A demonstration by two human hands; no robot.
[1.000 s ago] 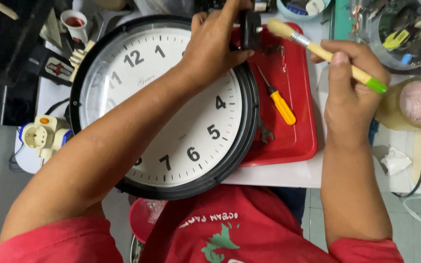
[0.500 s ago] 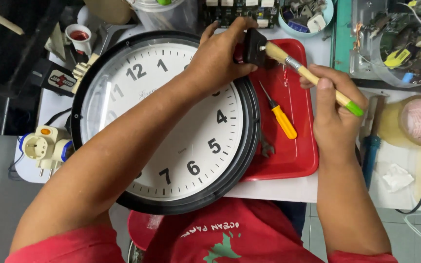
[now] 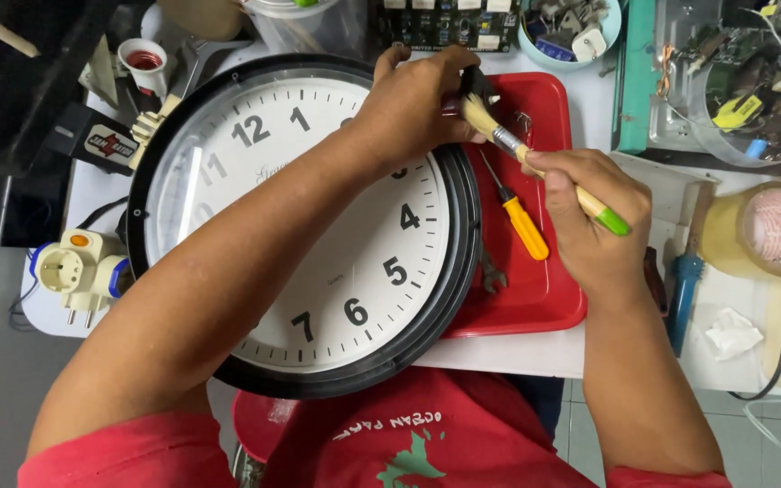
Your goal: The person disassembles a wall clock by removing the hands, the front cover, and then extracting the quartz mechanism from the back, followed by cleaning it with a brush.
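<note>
The scene is brightly and evenly lit from above, with soft, short shadows. A pale streak of glare runs down the glass of the wall clock (image 3: 305, 226) on its left side, washing out the numerals there. Right of the clock, the red tray (image 3: 544, 289) carries a dull sheen. Left of the clock the far corner falls into near black. Focus is sharp across the clock face; straight edges bow slightly toward the frame borders.

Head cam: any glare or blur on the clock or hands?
Head view: a bright glare streak on the wall clock glass washes out the numerals at its left; left hand, right hand and brush are sharp, evenly lit.
</note>
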